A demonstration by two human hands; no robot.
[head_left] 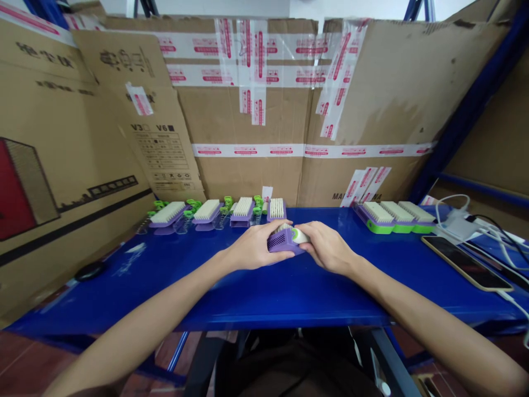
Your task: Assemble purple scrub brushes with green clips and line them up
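Note:
Above the middle of the table, my left hand [251, 246] is closed around a purple brush [281, 241], its pale bristles partly hidden by the fingers. From the other side my right hand [333, 248] pinches a white cylindrical piece with a green end [301, 236] against the brush's right end. Whether that piece is seated in the brush or only touching it, I cannot tell. Just behind my hands lies another purple brush [276, 209], bristles up. Further left, more purple brushes [206, 211] stand in a row, with green and clear plastic parts [226, 205] between them.
Three purple-and-green brushes [397, 216] sit together at the back right of the blue table [264, 300]. Beside them are a phone [466, 263] and a white charger [457, 226] with cables. Taped cardboard [252, 121] walls the back. A black round object [90, 271] lies at left.

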